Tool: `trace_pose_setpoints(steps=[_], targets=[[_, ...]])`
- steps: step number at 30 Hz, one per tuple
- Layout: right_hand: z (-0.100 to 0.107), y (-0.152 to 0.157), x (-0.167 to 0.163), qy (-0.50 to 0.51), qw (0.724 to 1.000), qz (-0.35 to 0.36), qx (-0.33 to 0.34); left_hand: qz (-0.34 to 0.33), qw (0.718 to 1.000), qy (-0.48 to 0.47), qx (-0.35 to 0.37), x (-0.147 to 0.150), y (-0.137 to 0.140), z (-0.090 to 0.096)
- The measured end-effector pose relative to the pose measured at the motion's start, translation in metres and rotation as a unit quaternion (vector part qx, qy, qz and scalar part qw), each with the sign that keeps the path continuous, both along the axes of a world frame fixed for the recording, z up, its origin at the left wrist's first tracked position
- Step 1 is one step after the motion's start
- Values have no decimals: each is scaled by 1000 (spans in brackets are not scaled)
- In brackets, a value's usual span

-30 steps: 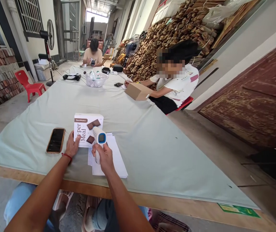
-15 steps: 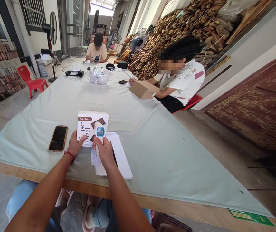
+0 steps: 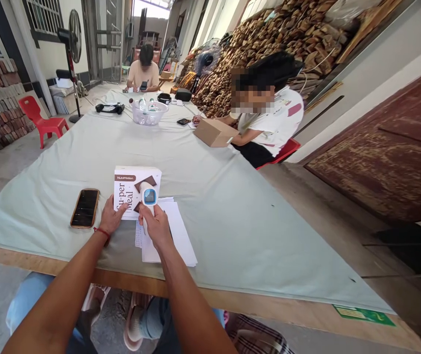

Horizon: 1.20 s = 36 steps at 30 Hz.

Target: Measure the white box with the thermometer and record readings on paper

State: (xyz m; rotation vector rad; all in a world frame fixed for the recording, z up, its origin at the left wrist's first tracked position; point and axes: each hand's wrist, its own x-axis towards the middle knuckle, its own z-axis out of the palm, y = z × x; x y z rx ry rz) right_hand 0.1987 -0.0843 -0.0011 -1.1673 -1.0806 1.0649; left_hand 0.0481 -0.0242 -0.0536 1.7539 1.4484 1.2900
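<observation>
My right hand (image 3: pixel 155 223) is wrapped round the handle of a white infrared thermometer (image 3: pixel 147 189), its blue-rimmed screen facing me. The thermometer is over a white box (image 3: pixel 125 189) printed "NutriMotion Su-per Meal" with brown squares. Gripping that box at its lower left edge is my left hand (image 3: pixel 112 216), thumb on the front, a red cord at the wrist. White paper sheets (image 3: pixel 181 241) lie beneath my right hand, partly covered by it. A phone (image 3: pixel 85 208) in an orange-brown case rests left of my left hand.
A pale green cloth (image 3: pixel 239 236) covers the table. Farther back are a clear plastic basin (image 3: pixel 149 115) of bottles, a black headset-like object (image 3: pixel 109 108) and a cardboard box (image 3: pixel 215 132). One person (image 3: pixel 272 113) sits at the right, another (image 3: pixel 144 71) at the far end.
The whole view has shifted slightly, so everything appears a little farther left and up. Both hands keep their holds on the box and the thermometer.
</observation>
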Motion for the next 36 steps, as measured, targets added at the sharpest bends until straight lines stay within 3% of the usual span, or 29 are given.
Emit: trace_pose_setpoints(steps=[14, 21, 30, 36], targets=[[5, 0, 1, -75, 997, -7, 9, -13, 999, -33, -7, 0, 0, -1], [11, -5, 2, -44, 999, -4, -18, -11, 1000, -10, 16, 0, -2, 2], [30, -34, 11, -16, 1000, 0, 0, -37, 996, -80, -10, -6, -1, -2], [38, -61, 31, 9, 998, -52, 23, -32, 994, -99, -38, -8, -1, 1]])
